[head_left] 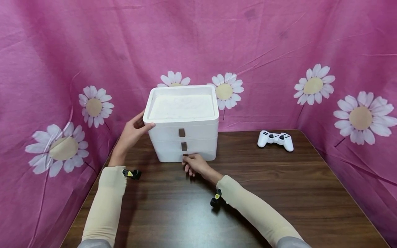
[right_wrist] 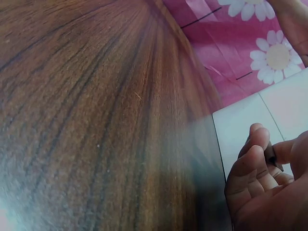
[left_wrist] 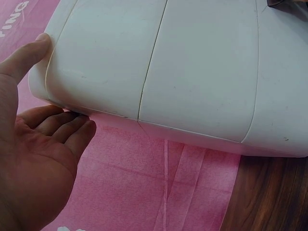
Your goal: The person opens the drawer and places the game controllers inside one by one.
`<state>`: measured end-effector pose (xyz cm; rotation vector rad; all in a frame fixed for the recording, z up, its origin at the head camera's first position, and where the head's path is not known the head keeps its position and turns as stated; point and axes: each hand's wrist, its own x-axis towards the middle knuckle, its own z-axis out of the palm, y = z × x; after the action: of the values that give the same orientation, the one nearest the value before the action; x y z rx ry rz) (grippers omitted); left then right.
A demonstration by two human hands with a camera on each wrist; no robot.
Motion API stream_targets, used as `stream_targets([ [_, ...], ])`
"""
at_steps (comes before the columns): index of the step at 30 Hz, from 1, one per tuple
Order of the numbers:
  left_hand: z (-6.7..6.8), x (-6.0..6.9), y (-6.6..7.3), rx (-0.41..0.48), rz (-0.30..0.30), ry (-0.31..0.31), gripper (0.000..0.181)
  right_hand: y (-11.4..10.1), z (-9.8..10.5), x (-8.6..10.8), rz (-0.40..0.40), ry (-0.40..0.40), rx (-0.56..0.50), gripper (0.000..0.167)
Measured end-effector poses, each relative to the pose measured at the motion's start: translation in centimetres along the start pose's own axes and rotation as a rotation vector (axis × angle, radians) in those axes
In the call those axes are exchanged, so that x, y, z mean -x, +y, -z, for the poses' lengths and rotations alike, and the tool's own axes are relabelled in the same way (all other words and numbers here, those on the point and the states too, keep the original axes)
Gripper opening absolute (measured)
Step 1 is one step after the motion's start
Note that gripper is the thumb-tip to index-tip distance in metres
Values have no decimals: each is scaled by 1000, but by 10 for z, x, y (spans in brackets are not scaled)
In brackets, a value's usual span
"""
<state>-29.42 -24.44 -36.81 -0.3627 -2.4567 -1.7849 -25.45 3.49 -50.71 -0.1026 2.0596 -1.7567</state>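
A white three-drawer storage box (head_left: 181, 125) stands upright on the table, its front towards me. Each drawer has a brown pull tab, the top one (head_left: 181, 132) and middle one (head_left: 184, 146) in full sight. My left hand (head_left: 130, 134) holds the box at its upper left corner. In the left wrist view its thumb (left_wrist: 41, 45) presses the front face and the other fingers (left_wrist: 72, 127) lie against the side. Low at the front, my right hand (head_left: 198, 165) pinches the bottom drawer's pull tab (right_wrist: 271, 154), which its fingers partly cover. All drawers look closed.
A white game controller (head_left: 275, 140) lies at the back right of the brown wooden table (head_left: 263, 193). Pink cloth (head_left: 266, 38) with daisies hangs behind and at both sides. The box top is a shallow rimmed tray (head_left: 183, 106).
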Motion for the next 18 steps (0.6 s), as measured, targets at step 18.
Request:
stream_targets([
  [18,-1,1,0,12,-17,7,79,3,-2,11,11,-7,116,40],
])
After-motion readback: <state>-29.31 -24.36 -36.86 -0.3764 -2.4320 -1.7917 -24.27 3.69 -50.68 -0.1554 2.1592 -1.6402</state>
